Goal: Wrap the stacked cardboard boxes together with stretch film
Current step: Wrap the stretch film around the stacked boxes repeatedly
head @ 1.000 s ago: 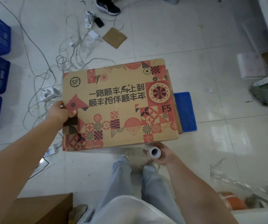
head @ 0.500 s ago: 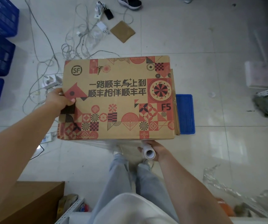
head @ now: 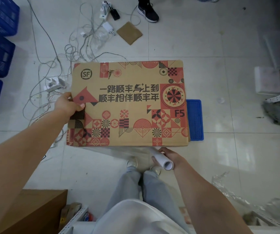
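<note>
While the person is standing over the stack, the right hand is gripping the stretch film roll just beside the near edge of the cardboard boxes, a clear sheet of film running leftward under that edge; farther off, the left hand is pinching the boxes' left edge. The boxes' long axis is lying left to right, so the roll hand, being nearer, looks best placed to carry film around

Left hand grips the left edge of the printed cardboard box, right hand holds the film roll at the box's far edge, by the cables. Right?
Not quite. In the head view the right hand holds the white stretch film roll at the near edge of the printed brown cardboard box, by the person's feet. The left hand does grip the left edge.
</note>
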Available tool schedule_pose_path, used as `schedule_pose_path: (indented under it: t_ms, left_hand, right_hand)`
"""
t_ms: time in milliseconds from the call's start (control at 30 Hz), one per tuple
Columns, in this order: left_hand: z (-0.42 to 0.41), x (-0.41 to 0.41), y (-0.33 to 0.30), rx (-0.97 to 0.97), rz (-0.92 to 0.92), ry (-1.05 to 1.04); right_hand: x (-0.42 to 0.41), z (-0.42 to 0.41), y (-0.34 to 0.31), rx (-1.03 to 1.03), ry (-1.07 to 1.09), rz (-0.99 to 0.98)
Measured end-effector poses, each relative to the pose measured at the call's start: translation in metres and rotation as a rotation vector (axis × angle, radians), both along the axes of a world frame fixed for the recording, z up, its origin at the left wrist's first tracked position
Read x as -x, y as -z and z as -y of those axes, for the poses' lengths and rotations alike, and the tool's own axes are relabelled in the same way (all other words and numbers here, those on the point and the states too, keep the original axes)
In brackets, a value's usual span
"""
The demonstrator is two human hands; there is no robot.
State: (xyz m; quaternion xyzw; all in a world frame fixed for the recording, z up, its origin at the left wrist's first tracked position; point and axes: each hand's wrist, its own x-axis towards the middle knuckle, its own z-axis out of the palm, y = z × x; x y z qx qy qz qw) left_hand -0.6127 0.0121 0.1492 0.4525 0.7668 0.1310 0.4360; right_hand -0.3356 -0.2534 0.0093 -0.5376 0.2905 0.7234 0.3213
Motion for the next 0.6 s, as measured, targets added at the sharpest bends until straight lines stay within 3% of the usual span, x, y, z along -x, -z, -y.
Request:
schedule_pose_path:
  t_ms: [167, 600]
  left_hand:
    - [-0.003, 0.004, 0.002, 0.03, 0.041, 0.019]
    - [0.0, 0.003, -0.001, 0.041, 0.055, 0.021]
  right_hand:
    - [0.0, -0.001, -0.014, 0.054, 0.229, -0.126]
    - [-0.001, -0.001, -0.026, -0.001, 0.008, -0.126]
